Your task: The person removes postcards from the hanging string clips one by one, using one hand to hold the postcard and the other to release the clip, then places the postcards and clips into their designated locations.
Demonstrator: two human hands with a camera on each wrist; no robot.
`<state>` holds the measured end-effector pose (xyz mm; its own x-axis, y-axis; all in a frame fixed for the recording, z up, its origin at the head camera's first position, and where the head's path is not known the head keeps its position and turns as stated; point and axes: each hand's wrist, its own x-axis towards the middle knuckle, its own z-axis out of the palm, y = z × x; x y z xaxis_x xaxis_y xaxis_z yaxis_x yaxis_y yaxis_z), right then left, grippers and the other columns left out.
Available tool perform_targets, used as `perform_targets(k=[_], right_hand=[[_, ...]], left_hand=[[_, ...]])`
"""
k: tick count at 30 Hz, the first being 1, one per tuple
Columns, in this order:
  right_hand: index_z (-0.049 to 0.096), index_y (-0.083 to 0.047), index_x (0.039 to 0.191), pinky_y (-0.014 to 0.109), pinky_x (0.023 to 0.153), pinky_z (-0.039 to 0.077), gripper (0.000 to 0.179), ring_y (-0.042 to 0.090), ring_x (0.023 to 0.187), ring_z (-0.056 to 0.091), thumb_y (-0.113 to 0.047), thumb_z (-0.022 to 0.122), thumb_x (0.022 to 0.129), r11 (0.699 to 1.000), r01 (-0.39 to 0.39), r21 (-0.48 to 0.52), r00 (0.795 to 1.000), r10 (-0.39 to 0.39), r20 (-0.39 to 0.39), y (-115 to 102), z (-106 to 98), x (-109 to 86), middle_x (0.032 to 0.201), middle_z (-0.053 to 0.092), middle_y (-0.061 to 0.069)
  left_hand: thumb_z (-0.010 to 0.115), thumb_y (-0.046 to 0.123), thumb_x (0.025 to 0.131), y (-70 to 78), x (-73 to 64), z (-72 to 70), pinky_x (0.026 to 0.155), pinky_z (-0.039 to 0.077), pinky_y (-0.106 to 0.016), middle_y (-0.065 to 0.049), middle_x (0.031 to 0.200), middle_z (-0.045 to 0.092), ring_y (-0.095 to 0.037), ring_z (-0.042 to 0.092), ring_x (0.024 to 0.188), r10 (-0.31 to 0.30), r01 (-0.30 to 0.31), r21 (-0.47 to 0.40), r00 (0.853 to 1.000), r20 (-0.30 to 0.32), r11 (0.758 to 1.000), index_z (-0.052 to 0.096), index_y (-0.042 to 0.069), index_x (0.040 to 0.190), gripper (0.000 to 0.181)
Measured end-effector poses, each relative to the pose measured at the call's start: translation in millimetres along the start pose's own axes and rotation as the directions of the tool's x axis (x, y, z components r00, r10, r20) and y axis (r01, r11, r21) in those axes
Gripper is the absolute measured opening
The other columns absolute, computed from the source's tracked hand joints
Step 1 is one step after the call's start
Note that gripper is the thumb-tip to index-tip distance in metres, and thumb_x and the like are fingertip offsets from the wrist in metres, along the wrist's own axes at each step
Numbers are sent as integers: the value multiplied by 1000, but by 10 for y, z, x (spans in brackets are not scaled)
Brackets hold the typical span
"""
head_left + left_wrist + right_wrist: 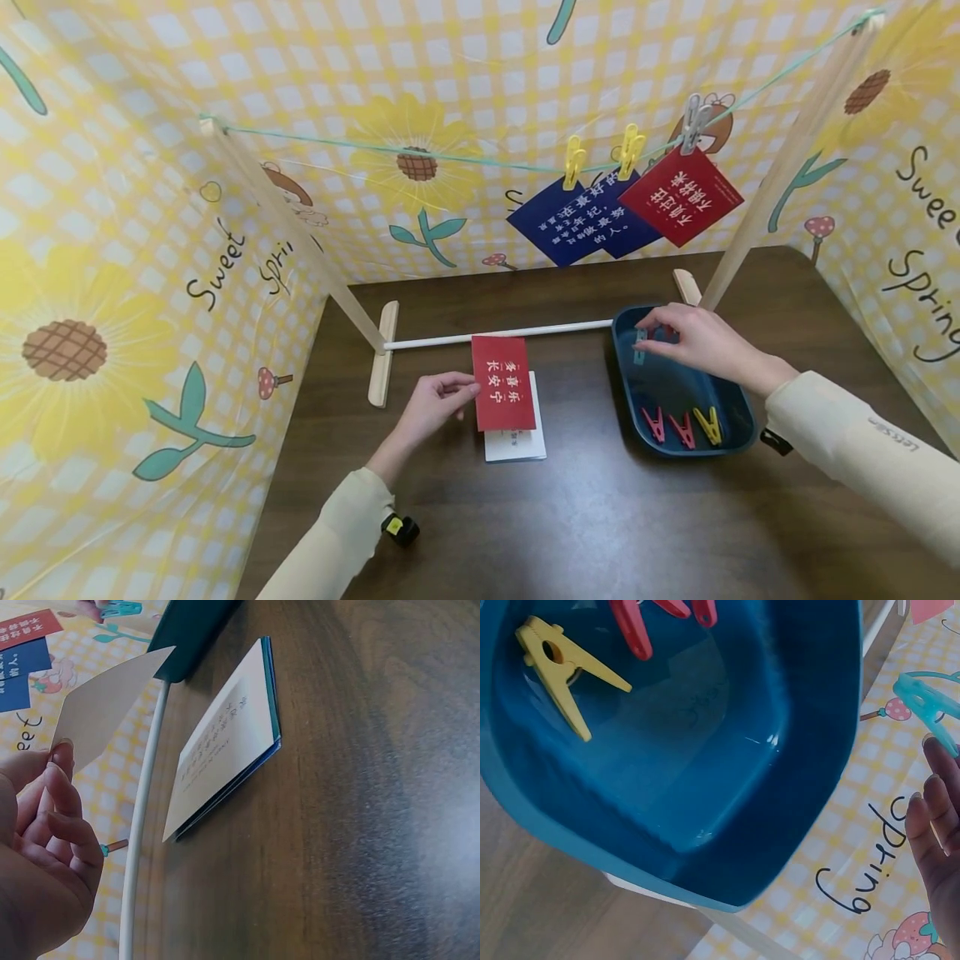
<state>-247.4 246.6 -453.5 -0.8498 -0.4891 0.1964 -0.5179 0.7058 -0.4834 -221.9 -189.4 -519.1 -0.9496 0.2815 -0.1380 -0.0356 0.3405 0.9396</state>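
Observation:
My left hand (435, 405) pinches a red card (504, 379) with white characters by its left edge. In the left wrist view the card's pale back (105, 709) shows, raised above a stack of cards (225, 742) topped by a white one. Over the dark blue basin (628, 408), my right hand (701, 340) holds a teal clothespin (928, 701) between thumb and fingers. Two pink clothespins (682, 431) and a yellow clothespin (707, 426) lie on the basin's floor.
A green cord (322, 142) runs between two wooden posts (300, 242). Two blue cards (555, 221) hang from it by yellow clothespins (574, 162), and a red card (681, 197) by a grey clothespin (693, 125). A white rod (427, 340) joins the posts' feet.

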Motion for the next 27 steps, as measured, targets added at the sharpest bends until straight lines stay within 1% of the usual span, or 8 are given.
perform_targets(k=[2, 4, 9, 13, 17, 23, 25, 27], right_hand=[[75, -9, 113, 32, 72, 58, 27, 15, 84, 62, -21, 84, 90, 1000, -5, -7, 1000, 5, 2, 6, 18, -19, 101, 73, 3], [75, -9, 113, 32, 72, 58, 27, 16, 85, 62, -21, 83, 90, 1000, -6, -8, 1000, 7, 9, 19, 37, -34, 102, 73, 3], [75, -8, 113, 42, 78, 61, 27, 20, 90, 67, -22, 83, 91, 1000, 3, -8, 1000, -3, 27, 86, 93, -74, 101, 72, 3], [75, -7, 113, 44, 79, 61, 27, 24, 91, 68, -21, 82, 91, 1000, 1, -8, 999, -1, 36, 144, 130, -107, 101, 72, 4], [74, -8, 113, 45, 79, 61, 26, 25, 92, 67, -22, 82, 92, 1000, -16, 1, 999, 16, 50, 166, 153, -137, 101, 72, 3], [74, -8, 114, 41, 78, 60, 27, 23, 91, 66, -25, 81, 93, 999, -45, 3, 996, 45, 74, 168, 180, -179, 103, 72, 3], [74, -8, 114, 39, 78, 60, 28, 22, 91, 65, -25, 81, 93, 999, -50, -1, 996, 50, 78, 172, 188, -192, 103, 71, 2], [74, -9, 113, 36, 77, 59, 28, 20, 90, 65, -25, 81, 93, 999, -52, -5, 995, 53, 80, 177, 195, -202, 102, 71, 2]], left_hand=[[73, 17, 99, -18, -1, 10, 57, 44, -26, -22, 90, 73, -29, 61, 63, -6, 6, 2, 1000, 6, 1000, 75, -3, 116, 26], [73, 17, 99, -36, -8, 19, 57, 44, -25, -22, 89, 73, -24, 60, 61, -13, 13, 13, 1000, 11, 1000, 75, -3, 116, 26], [72, 15, 99, -90, -22, 43, 56, 45, -24, -17, 85, 73, -13, 58, 58, -22, 21, 27, 1000, 18, 999, 74, -4, 115, 24], [72, 14, 99, -133, -23, 65, 54, 43, -23, -17, 81, 71, -12, 57, 57, -20, 20, 23, 1000, 21, 1000, 74, -5, 114, 24], [72, 14, 99, -176, -25, 93, 55, 43, -23, -18, 80, 71, -13, 57, 56, -34, 33, 17, 999, 24, 999, 75, -4, 113, 23], [72, 12, 99, -228, -26, 111, 54, 42, -22, -25, 84, 70, -11, 56, 56, -27, 27, -1, 998, 48, 1000, 73, -5, 113, 23], [71, 13, 100, -239, -27, 115, 54, 42, -21, -25, 84, 70, -11, 57, 57, -24, 24, 2, 998, 57, 1000, 73, -5, 114, 23], [71, 14, 100, -252, -28, 115, 54, 42, -21, -21, 83, 71, -13, 57, 58, -29, 29, 6, 997, 65, 1000, 73, -4, 114, 23]])
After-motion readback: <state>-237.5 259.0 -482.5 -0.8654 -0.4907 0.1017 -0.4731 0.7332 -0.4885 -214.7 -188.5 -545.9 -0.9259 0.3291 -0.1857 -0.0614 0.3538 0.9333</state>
